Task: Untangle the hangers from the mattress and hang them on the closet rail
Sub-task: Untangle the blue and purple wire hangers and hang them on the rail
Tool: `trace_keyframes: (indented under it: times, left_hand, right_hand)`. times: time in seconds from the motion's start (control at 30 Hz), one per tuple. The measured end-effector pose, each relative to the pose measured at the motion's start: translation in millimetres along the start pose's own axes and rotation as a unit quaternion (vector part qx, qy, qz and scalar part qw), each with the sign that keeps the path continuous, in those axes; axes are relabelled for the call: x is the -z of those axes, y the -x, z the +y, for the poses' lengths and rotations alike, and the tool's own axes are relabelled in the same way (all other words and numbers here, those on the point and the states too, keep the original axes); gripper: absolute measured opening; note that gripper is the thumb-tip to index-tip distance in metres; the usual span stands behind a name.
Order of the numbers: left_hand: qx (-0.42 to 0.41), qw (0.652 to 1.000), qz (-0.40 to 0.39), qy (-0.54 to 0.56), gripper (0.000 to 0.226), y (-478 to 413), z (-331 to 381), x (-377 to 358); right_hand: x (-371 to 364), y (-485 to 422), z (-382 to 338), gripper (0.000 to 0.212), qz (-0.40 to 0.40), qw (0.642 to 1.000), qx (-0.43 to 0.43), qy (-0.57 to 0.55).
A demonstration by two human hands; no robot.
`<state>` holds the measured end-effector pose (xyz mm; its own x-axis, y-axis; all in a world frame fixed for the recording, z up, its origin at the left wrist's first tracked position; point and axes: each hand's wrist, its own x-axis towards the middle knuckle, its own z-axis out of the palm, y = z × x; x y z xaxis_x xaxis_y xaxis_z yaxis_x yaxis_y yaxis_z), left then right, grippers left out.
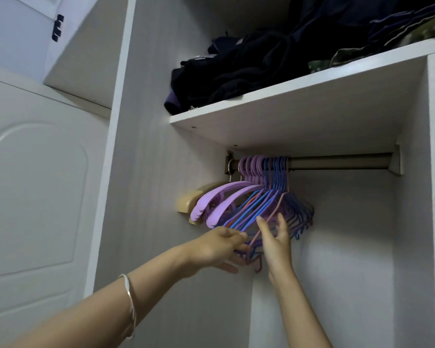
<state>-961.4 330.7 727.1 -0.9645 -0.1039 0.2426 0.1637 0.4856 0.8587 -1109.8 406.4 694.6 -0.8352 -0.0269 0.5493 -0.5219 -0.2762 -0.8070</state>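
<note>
Reaching up and forward with both bare arms to the hangers [232, 204]. Gripping their lower ends with the left hand [219, 247], thumb on top, fingers curled beneath, forearm coming in from the lower left. Touching them just right of that grip with the right hand [276, 243], palm turned toward the hangers, fingers [263, 226] straight, slightly spread and pointing up, wrist straight, forearm rising steeply from below.

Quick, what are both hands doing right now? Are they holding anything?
Left hand: grips the lower ends of the hangers.
Right hand: open, straight fingers touching the hangers.
</note>
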Motion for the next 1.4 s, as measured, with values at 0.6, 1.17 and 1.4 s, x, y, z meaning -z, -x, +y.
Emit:
trace_keyframes:
  times: [0.6, 1.17, 1.4]
  left_hand:
    - [-0.068, 0.953, 0.290, -0.059, 0.025, 222, -92, 171]
    - [0.390, 0.704, 0.585, -0.101, 0.043, 824, -397, 268]
    - [0.576, 0.584, 0.571, -0.032, 0.067, 999, -517, 169]
  right_hand:
    - [-163, 214, -90, 0.049, -0.131, 0.969, 0.208, 0.017]
    - [-451, 770, 21, 0.057, -0.676, 0.734, -0.033, 0.059]
    - [-443, 982, 111, 0.062, -0.774, 0.598, -0.163, 0.132]
